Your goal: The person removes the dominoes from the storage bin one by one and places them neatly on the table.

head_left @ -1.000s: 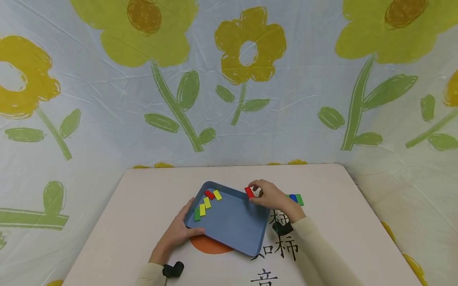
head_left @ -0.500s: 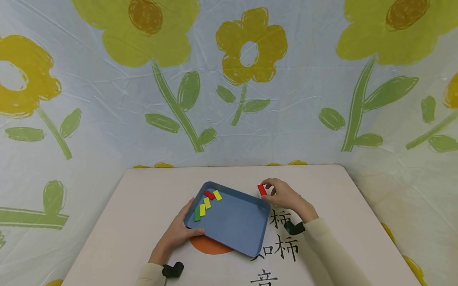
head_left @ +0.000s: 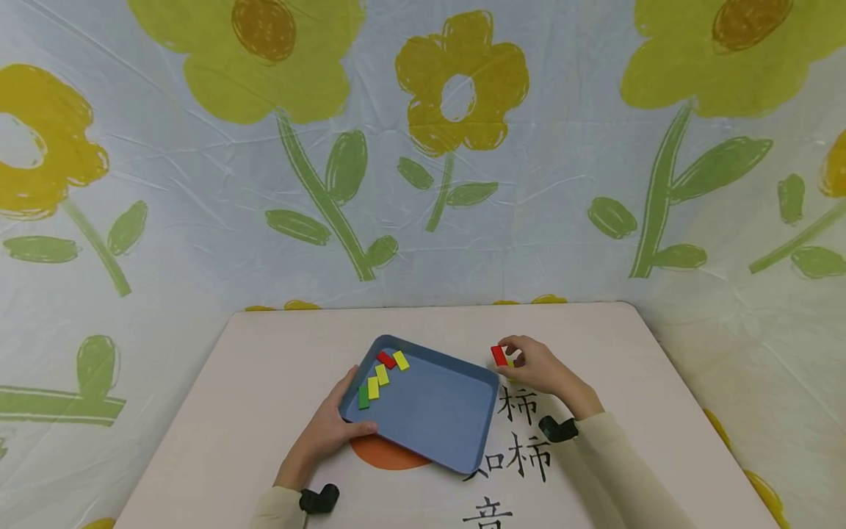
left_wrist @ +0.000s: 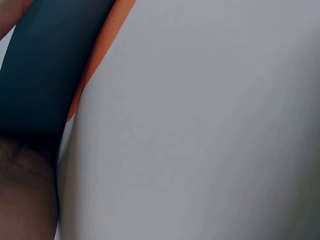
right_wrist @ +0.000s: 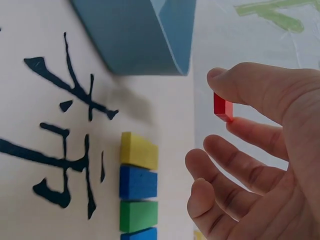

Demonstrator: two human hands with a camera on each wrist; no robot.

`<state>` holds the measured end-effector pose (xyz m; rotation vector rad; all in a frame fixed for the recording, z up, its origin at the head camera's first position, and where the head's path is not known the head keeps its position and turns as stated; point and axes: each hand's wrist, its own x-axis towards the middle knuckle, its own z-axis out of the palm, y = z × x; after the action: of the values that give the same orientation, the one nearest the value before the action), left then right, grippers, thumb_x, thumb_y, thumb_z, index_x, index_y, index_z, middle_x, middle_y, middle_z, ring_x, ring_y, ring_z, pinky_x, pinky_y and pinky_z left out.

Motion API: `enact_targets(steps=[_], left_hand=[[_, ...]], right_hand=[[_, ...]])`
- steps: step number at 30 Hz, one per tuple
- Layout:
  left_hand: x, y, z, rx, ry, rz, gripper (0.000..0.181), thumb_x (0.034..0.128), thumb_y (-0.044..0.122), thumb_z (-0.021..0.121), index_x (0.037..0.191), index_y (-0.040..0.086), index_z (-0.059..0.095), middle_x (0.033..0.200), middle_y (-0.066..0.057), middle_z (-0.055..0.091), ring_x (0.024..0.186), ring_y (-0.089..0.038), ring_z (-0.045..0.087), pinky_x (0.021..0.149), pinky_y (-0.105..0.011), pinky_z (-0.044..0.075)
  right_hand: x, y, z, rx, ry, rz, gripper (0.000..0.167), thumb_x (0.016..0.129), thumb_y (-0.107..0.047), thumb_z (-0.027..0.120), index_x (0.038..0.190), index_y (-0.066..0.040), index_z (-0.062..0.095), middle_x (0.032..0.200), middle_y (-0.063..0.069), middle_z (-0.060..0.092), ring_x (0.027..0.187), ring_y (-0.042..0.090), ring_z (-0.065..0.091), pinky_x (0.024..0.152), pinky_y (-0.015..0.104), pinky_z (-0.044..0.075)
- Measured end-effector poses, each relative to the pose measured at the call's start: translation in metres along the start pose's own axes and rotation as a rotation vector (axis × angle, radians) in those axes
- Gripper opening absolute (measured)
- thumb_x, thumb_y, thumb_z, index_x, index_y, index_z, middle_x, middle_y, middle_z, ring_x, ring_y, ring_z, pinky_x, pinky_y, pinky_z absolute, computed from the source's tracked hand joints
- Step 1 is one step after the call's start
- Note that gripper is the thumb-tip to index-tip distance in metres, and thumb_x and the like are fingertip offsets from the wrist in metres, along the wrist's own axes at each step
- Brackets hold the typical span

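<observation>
The left hand [head_left: 327,426] holds the left corner of a blue tray [head_left: 429,411], thumb over the near rim. Beyond the tray's right corner, the right hand [head_left: 542,367] pinches a red block [head_left: 499,356] between thumb and index finger; in the right wrist view the red block [right_wrist: 222,106] is above the table, its other fingers loosely bent. Inside the tray at the left lie a red block [head_left: 386,360], several yellow blocks [head_left: 401,360] and a green block [head_left: 363,397]. The left wrist view shows the hand [left_wrist: 25,195] against the tray's dark side [left_wrist: 50,65].
In the right wrist view, a row of blocks stands on the table: yellow [right_wrist: 139,151], blue [right_wrist: 138,182], green [right_wrist: 138,215] and another blue [right_wrist: 140,234]. Black characters [head_left: 529,459] and an orange shape [head_left: 390,453] mark the tabletop. A flowered cloth [head_left: 529,257] hangs behind.
The right hand has moved rightward with the red block, from over the tray's far rim to beyond its right corner. The left hand and tray have stayed in place.
</observation>
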<state>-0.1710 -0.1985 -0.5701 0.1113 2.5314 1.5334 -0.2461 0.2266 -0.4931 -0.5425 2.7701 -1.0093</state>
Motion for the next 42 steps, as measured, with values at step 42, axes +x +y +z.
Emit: enact_targets(steps=[42], left_hand=[[0.000,0.001,-0.001,0.010,-0.002,0.000,0.116,0.0754,0.041,0.091,0.166,0.030,0.019,0.172,-0.007,0.020,0.156,-0.037,0.024,0.122,-0.068,0.022]], right_hand=[[-0.045,0.083,-0.042,-0.071,0.076,0.182,0.050,0.090,-0.016,0.079,0.129,0.007,0.058,0.099,0.015,0.067,0.091,0.030,0.065,0.075,0.042,0.060]])
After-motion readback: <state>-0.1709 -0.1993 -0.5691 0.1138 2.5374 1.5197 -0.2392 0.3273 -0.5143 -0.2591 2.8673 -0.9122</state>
